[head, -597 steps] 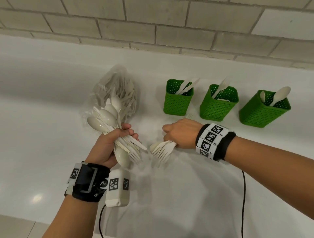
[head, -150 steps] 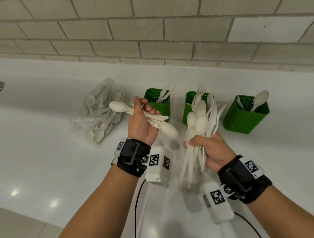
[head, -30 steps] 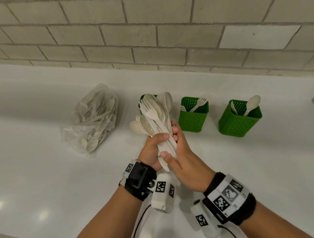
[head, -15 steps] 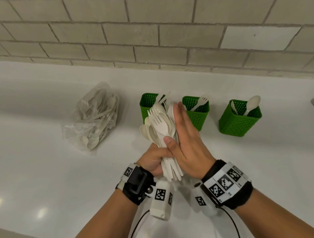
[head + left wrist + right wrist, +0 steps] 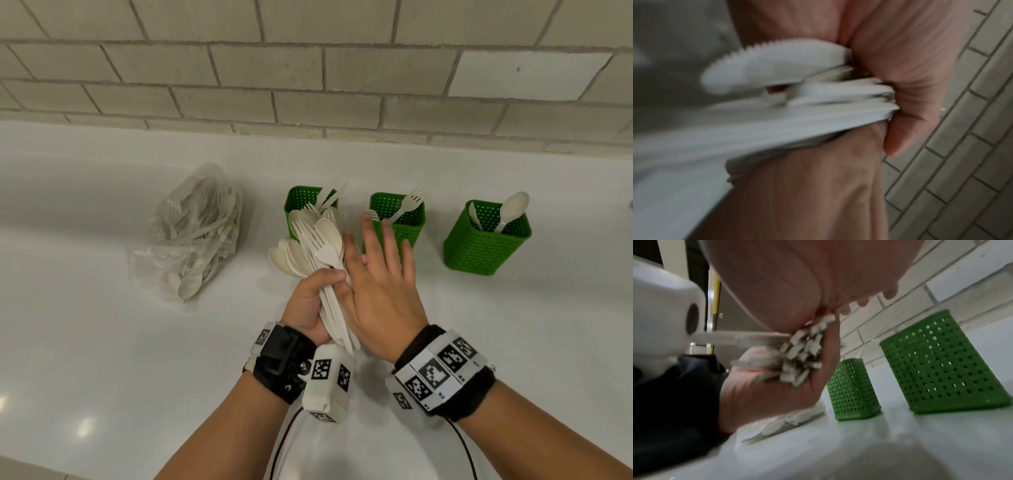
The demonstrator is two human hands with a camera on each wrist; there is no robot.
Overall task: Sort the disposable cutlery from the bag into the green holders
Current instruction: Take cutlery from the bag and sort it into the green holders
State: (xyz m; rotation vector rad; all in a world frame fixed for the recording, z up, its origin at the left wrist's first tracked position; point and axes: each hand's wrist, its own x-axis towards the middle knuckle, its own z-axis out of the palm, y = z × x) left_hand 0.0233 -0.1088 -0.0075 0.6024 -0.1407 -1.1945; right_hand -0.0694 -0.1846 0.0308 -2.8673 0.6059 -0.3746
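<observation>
My left hand (image 5: 313, 301) grips a thick bundle of white spoons, forks and knives (image 5: 313, 246), heads fanned upward, over the counter. A serrated knife (image 5: 774, 63) sticks out of the fist in the left wrist view. My right hand (image 5: 376, 274) lies flat against the bundle's right side, fingers straight and spread. Behind stand three green holders: the left holder (image 5: 301, 202) with knives, the middle holder (image 5: 407, 219) with forks, the right holder (image 5: 486, 243) with spoons. The clear bag (image 5: 195, 233) of cutlery lies at the left.
The white counter (image 5: 102, 342) runs to a tiled wall (image 5: 308, 68) at the back. Black cables (image 5: 466, 452) trail from both wrist units near the front edge. The handle ends of the bundle (image 5: 803, 353) show in the right wrist view.
The right hand has slid up and to the right along the bundle and its fingers have spread. The left hand still grips the bundle, now tilted slightly left.
</observation>
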